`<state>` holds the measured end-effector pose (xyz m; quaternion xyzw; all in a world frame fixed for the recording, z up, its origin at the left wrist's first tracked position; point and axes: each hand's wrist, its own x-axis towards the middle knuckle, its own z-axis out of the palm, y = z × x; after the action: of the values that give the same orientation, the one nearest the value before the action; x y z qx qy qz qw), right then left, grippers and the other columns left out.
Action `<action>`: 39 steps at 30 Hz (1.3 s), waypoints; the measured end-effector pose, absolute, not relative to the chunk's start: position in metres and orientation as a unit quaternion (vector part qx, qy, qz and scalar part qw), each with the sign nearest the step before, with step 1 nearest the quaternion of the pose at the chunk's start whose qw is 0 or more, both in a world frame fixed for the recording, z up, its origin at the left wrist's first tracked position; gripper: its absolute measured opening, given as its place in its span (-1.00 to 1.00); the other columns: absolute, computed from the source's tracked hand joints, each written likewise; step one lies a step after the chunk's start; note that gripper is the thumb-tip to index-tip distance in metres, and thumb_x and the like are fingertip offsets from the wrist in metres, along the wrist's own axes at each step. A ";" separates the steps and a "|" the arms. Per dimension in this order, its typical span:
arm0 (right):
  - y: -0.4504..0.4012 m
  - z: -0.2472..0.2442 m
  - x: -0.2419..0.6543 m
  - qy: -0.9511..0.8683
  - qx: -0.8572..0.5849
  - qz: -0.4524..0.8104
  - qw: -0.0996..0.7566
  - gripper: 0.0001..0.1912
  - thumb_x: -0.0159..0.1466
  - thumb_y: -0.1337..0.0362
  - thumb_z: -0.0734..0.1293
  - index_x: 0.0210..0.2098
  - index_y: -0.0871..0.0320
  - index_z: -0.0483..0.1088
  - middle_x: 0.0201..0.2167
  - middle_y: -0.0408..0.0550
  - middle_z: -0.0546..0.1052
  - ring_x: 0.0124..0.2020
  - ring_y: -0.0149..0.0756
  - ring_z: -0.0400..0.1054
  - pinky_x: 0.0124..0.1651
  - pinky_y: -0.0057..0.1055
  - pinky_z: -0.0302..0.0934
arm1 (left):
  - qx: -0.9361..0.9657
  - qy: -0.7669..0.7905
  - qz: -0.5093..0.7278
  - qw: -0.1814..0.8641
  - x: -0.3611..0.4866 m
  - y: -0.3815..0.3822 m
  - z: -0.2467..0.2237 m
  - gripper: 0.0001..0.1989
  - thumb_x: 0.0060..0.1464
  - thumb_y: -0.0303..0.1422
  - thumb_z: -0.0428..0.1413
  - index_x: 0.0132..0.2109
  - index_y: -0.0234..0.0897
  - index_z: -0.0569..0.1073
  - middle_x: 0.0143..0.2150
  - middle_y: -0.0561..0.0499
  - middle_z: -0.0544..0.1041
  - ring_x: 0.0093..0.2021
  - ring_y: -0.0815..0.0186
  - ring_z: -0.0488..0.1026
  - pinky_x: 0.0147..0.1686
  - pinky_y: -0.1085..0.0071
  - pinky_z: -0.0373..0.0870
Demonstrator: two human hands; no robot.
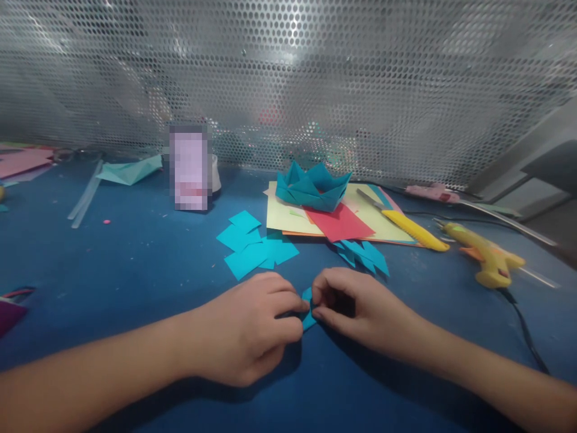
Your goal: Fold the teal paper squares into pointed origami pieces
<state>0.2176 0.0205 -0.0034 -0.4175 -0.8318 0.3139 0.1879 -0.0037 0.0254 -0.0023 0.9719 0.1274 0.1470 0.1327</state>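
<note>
A small piece of blue paper (308, 323) lies low over the table between my hands, mostly hidden by the fingers. My left hand (264, 328) is closed with its fingertips on the paper's left side. From the right, my right hand (356, 304) pinches the same paper between thumb and forefinger. Beyond my left hand, several flat blue paper squares (246, 255) overlap in a loose pile. Several folded blue paper pieces (363, 255) lie just past my right hand. Behind them, a blue folded paper crown shape (311, 189) sits on coloured sheets.
The blue table (148, 288) bears a stack of coloured paper (288, 216) with a red sheet (340, 222) and a yellow utility knife (415, 230). A yellow glue gun (489, 255) lies right, its cable trailing forward. Glue sticks (85, 195) and a propped phone (191, 171) stand left, before a perforated metal panel (288, 78).
</note>
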 end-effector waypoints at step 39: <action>0.021 -0.003 0.219 -0.833 -0.408 0.334 0.168 -0.89 0.15 0.48 0.26 -0.38 0.18 0.36 -0.47 -0.16 0.38 -0.45 -0.43 0.25 -0.39 -0.51 0.13 | 0.980 0.122 0.111 0.111 -0.007 0.020 0.012 -0.78 0.03 -0.59 -0.04 -0.19 -0.38 0.42 -0.13 -0.21 0.55 -0.11 0.11 0.44 -0.14 0.22 0.41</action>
<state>0.2195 0.0213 -0.0028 -0.4081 -0.8327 0.3345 0.1679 -0.0070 0.0200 0.0116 0.9800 0.1219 0.1114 0.1114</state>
